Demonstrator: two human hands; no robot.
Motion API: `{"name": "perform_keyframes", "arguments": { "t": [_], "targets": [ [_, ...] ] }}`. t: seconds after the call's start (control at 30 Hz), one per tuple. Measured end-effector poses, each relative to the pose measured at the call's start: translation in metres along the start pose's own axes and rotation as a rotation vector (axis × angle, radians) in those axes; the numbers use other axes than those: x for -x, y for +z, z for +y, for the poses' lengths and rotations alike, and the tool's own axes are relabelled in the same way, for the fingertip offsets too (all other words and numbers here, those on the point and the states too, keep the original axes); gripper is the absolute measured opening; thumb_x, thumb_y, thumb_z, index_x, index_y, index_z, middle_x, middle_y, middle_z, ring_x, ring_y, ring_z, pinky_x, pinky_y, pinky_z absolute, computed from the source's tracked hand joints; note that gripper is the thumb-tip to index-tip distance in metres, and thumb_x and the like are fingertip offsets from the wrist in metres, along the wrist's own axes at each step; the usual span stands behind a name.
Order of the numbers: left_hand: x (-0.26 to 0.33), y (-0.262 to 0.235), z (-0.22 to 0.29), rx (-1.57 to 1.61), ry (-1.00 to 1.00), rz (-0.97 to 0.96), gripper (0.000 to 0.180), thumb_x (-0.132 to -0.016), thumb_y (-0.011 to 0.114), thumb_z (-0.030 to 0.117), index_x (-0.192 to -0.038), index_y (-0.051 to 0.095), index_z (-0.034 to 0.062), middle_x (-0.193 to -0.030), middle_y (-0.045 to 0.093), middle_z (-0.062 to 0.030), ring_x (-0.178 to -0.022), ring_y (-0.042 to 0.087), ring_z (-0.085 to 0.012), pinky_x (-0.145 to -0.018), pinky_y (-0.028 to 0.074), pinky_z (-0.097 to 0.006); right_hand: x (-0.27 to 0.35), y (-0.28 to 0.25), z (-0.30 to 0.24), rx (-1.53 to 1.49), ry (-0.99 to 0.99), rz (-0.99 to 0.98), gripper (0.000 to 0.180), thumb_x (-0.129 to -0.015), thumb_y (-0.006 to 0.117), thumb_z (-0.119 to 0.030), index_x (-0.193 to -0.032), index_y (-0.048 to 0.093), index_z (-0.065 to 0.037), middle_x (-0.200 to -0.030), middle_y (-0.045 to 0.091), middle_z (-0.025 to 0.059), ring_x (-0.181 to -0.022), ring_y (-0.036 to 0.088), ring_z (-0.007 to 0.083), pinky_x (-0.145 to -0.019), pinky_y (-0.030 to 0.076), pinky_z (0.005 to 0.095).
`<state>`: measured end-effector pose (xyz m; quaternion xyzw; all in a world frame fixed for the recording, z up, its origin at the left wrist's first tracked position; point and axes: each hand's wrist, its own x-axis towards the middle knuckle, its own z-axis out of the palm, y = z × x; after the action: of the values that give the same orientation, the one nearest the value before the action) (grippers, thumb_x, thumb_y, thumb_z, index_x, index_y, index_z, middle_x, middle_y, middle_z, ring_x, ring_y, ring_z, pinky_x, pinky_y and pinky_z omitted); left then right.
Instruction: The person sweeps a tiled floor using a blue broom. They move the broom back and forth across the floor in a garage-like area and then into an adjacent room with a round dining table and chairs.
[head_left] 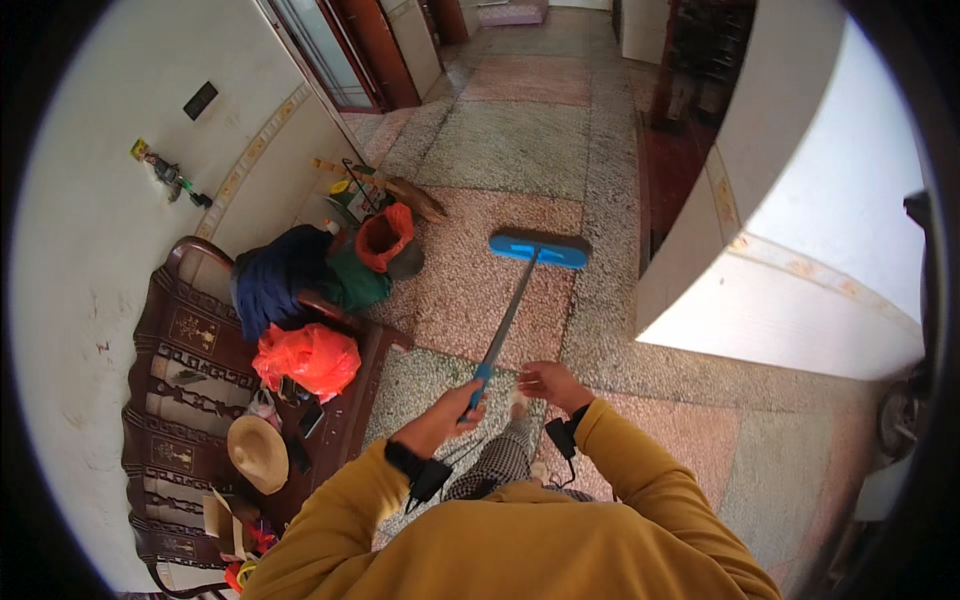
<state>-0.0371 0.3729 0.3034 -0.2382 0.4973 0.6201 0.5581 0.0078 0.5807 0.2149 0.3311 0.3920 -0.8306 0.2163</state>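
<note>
A flat mop (510, 305) with a grey pole reaches away from me, its wide blue head (540, 251) lying on the speckled stone floor. My left hand (438, 417) is closed round the blue grip at the pole's near end. Just right of the grip, my right hand (553, 385) is held in the air with its fingers apart and slightly bent, and no object shows in it. Both wrists carry dark straps with small black boxes and cables.
At left stands a carved dark wooden bench (180, 410) with a red plastic bag (308, 362), a straw hat (257, 454), a phone (311, 419) and dark clothes (285, 275). Beyond it is a bin with a red liner (385, 238). A white wall corner (690, 280) juts in at right.
</note>
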Motion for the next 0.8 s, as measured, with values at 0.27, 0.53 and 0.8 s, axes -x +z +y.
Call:
{"name": "perform_keyframes", "arguments": {
  "t": [0.27,0.53,0.8],
  "targets": [
    [-0.011,0.035,0.141,0.103,-0.118,-0.085,0.030,-0.089,0.040,0.035,-0.083,0.040,0.0055,-0.059,0.039,-0.0003,-0.036,0.031,-0.0074,-0.026,0.021,-0.021,-0.141,0.057,-0.123,-0.058,0.040,-0.338,0.040,-0.084,0.048,-0.040,-0.085,0.053,0.000,-0.082,0.059,0.0149,-0.068,0.060,0.0250,-0.060,0.051,0.0375],
    [-0.106,0.087,0.307,0.105,-0.115,-0.088,0.029,-0.089,0.040,0.036,-0.081,0.039,0.0080,-0.058,0.041,0.0002,-0.036,0.034,-0.0076,-0.024,0.023,-0.022,-0.235,0.036,-0.294,0.084,0.124,-0.105,0.030,-0.083,0.052,-0.034,-0.072,0.056,-0.006,-0.067,0.058,0.0094,-0.057,0.056,0.0193,-0.053,0.050,0.0330],
    [-0.279,0.151,0.473,0.071,-0.077,-0.030,0.031,-0.086,0.043,0.039,-0.085,0.041,0.0078,-0.058,0.039,0.0011,-0.035,0.031,-0.0079,-0.027,0.022,-0.022,-0.385,-0.030,-0.487,0.099,0.136,-0.021,0.030,-0.082,0.053,-0.035,-0.069,0.051,-0.008,-0.070,0.053,0.0080,-0.062,0.052,0.0210,-0.056,0.047,0.0343]
  ]
}}
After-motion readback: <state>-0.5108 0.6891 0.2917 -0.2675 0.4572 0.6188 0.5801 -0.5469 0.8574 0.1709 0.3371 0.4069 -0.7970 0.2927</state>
